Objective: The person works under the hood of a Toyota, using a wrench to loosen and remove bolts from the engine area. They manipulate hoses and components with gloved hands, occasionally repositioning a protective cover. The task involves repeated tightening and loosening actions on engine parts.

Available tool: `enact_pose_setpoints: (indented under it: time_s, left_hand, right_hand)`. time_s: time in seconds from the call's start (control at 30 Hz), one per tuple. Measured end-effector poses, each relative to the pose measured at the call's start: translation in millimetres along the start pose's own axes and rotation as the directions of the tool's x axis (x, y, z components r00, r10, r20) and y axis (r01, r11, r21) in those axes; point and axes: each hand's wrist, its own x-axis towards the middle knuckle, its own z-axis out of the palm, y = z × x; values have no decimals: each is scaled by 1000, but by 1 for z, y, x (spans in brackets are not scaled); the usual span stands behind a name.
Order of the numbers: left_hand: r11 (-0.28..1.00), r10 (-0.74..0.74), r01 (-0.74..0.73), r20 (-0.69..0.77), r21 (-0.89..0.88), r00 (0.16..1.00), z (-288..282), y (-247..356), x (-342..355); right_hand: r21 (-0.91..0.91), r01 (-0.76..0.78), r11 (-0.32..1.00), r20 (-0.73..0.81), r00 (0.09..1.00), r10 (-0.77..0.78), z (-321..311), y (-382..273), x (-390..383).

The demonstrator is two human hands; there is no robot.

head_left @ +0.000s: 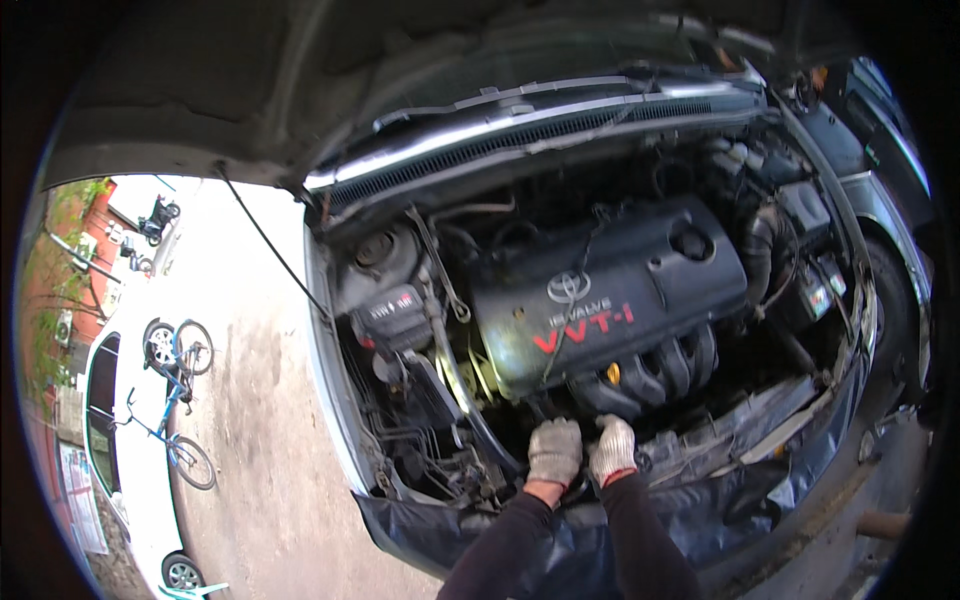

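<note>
My left hand (553, 452), in a pale knit glove, reaches into the engine bay just below the front-left corner of the black plastic engine cover (610, 270), its fingers curled on something dark that I cannot make out. Beside it, my right hand (612, 450), gloved alike, has curled fingers at the lower edge of the black intake manifold (650, 375); what it grips is hidden. A yellow-handled dipstick (614, 374) sits just above the hands. A dark protective cover (740, 495) drapes over the car's front edge beneath my forearms.
The raised hood (400, 60) spans the top, with a thin prop rod (275, 255) at left. A fuse box (390, 310) sits left of the engine. Outside are a blue bicycle (165, 425), a white car (135, 510) and, at right, another vehicle (900, 250).
</note>
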Motion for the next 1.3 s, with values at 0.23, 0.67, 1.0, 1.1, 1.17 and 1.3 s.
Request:
enact_pose_setpoints:
  time_s: [0.23,0.67,1.0,1.1,1.17,1.3]
  left_hand:
    - [809,-23,-232,-424,-540,906,-101,-1,-75]
    - [911,-270,413,-728,20,630,-126,-236,-163]
    - [921,-152,368,-756,125,637,-112,-240,-161]
    - [912,-157,390,-773,125,615,-112,-239,-159]
    - [918,-186,386,-757,95,627,-112,-238,-160]
    - [940,-146,326,-746,100,650,-115,-240,-160]
  right_hand:
    - [86,-105,991,162,983,90,-17,-32,-20]
    - [-300,792,532,-60,540,-839,-32,-349,103]
    - [-870,493,17,292,542,-788,63,-501,266]
    - [-978,206,-17,157,686,-710,87,-515,289]
    - [-870,493,-10,388,673,-629,77,-524,307]
    - [-834,552,-17,389,565,-727,79,-525,326]
